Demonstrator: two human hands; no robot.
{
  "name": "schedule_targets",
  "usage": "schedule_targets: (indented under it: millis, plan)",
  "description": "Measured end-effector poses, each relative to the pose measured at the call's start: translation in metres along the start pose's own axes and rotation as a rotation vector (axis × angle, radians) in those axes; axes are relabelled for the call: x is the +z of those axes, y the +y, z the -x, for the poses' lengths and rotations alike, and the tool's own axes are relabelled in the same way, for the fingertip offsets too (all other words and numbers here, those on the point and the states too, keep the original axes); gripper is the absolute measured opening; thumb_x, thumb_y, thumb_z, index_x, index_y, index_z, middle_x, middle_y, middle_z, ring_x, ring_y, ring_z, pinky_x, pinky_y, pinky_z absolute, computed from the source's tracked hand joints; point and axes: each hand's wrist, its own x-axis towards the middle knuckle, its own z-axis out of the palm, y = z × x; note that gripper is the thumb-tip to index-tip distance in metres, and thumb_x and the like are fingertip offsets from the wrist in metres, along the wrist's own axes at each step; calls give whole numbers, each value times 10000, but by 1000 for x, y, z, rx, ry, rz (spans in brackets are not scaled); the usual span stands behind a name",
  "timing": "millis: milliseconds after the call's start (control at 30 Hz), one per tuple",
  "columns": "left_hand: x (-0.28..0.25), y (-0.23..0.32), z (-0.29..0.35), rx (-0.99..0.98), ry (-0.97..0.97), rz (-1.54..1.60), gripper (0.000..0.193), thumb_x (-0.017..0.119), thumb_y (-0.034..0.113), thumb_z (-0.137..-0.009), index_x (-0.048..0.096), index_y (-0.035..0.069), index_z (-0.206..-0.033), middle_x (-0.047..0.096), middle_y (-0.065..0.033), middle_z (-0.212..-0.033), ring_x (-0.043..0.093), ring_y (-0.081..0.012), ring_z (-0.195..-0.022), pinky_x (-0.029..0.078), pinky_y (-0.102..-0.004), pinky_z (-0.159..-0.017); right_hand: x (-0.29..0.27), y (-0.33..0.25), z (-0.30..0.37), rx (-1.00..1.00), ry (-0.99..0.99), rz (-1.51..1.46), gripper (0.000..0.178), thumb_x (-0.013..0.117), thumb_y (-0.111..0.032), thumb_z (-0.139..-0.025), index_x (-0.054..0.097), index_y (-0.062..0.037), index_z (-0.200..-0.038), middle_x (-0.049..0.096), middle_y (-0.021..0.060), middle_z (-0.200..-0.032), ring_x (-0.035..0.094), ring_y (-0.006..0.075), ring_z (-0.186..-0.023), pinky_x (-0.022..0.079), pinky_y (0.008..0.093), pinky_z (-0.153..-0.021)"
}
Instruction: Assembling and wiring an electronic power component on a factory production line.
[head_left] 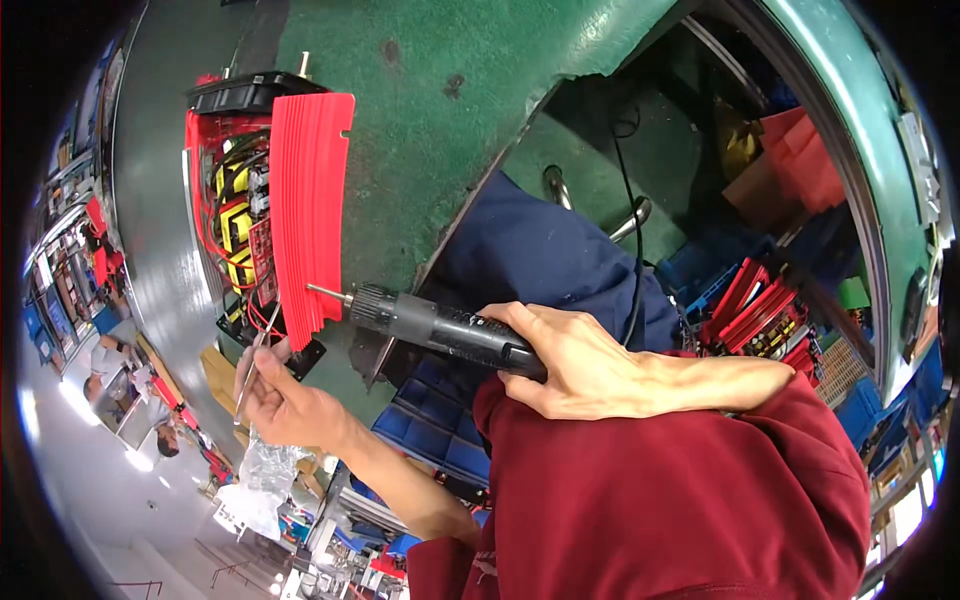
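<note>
My right hand (560,360) is wrapped round a black electric screwdriver (440,325), whose thin metal bit points left at a red ribbed metal housing panel (312,200). The bit's tip overlaps the panel's near part in view; I cannot tell whether it touches. In my left hand (285,405) the fingers are closed on slim metal tweezers (243,385), beside the panel's near end. Behind the panel, yellow-wrapped transformers (237,225) and wires show inside the opened device. A black end plate (235,97) stands at its far end.
The device rests on a worn green workbench (420,110). Under my left hand lies clear plastic wrapping (270,475), with blue compartment trays (435,425) near my lap. Off to the right are more red housings (760,305) and a hanging black cable (630,190).
</note>
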Motion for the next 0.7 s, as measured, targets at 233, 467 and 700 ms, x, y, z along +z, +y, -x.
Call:
schedule_targets:
  millis: [233, 467, 700]
  plan:
    - [-2, 2, 2, 8, 18, -18, 272, 690, 141, -991, 619, -106, -1083, 714, -170, -899, 703, -193, -766, 568, -278, -737, -3, 2, -1, -62, -14, 23, 593, 694, -86, -767, 496, 35, -1314, 650, 265, -1032, 672, 426, -921, 554, 468, -813]
    - [-2, 5, 4, -59, 22, -16, 278, 697, 161, -990, 652, -95, -1088, 716, -136, -918, 681, -157, -793, 543, -269, -743, -6, -2, -3, -76, -13, 30, 581, 706, -107, -787, 496, 32, -1311, 650, 246, -956, 666, 409, -868, 540, 472, -745]
    - [8, -1, -3, -77, 14, 36, 243, 676, 121, -994, 647, -91, -1108, 724, -145, -906, 683, -155, -773, 532, -261, -723, -24, -8, -19, 233, -214, -519, 436, 339, -374, -1125, 548, -14, -1257, 580, 118, -779, 575, 212, -725, 479, 355, -748]
